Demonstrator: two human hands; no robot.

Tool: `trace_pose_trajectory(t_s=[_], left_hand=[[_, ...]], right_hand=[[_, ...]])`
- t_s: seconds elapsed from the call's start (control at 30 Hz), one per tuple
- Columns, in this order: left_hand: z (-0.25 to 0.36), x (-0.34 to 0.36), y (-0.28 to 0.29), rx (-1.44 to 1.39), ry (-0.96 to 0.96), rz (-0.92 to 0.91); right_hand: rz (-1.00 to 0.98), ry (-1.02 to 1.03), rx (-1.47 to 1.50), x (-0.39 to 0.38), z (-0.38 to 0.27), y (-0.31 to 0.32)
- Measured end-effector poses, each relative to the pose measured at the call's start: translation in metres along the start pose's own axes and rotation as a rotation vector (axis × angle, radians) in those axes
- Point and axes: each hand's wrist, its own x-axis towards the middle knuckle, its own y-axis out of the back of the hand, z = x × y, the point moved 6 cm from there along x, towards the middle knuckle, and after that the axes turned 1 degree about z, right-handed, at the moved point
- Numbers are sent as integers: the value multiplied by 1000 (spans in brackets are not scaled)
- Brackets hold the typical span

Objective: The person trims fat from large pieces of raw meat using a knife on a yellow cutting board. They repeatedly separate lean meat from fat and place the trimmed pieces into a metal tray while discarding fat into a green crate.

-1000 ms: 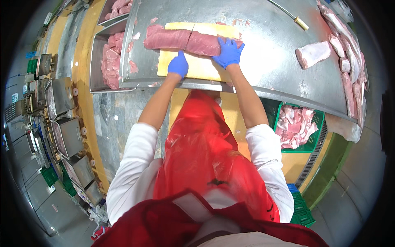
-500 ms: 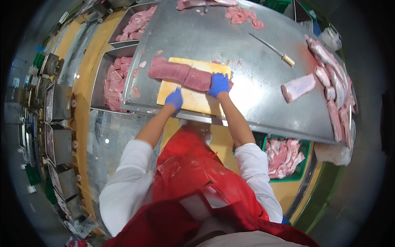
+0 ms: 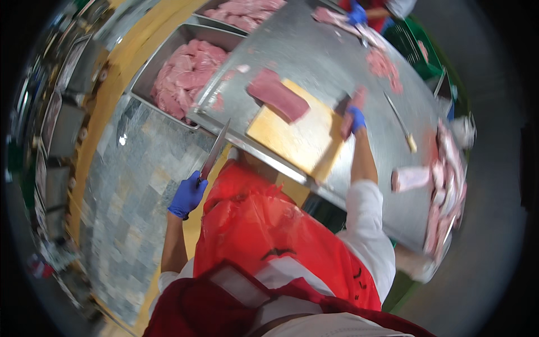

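Observation:
My left hand (image 3: pixel 188 196), in a blue glove, is closed round the handle of a long knife (image 3: pixel 215 151). Its blade points up past the table's near edge, beside the metal bin. Above the right end of the yellow cutting board (image 3: pixel 292 139), my gloved right hand (image 3: pixel 356 119) grips a cut piece of pork loin (image 3: pixel 357 98); its lower end shows past the fingers. A second length of pork loin (image 3: pixel 278 95) lies partly on the board and partly on the steel table (image 3: pixel 331 62), with nobody touching it.
Metal bins of meat stand left of the table, the nearer bin (image 3: pixel 135 84) heaped. A sharpening steel (image 3: pixel 401 123) and trimmed meat lengths (image 3: pixel 446 180) lie right. Across the table, a co-worker's blue-gloved hand (image 3: pixel 357 13) works on meat near a green crate (image 3: pixel 412 48).
The loin is now in two separate pieces. My right hand has lifted one off the board; my left hand has drawn the knife left, off the table. The view has turned.

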Motion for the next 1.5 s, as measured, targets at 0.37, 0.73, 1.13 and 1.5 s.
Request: trace_pose_trajectory(t_s=[0.37,0.73,1.13,1.5], left_hand=[[-107,86,81,-441,268,364],[-214,79,133,-757,425,780],[-199,98,107,-835,395,710],[-153,162,101,-798,349,533]], right_hand=[[-258,239,-42,-123,-229,-395],[-152,203,-1366,-105,-123,-411],[-572,-257,5,-97,-170,-522],[-502,660,-562,-131,-190,-571]])
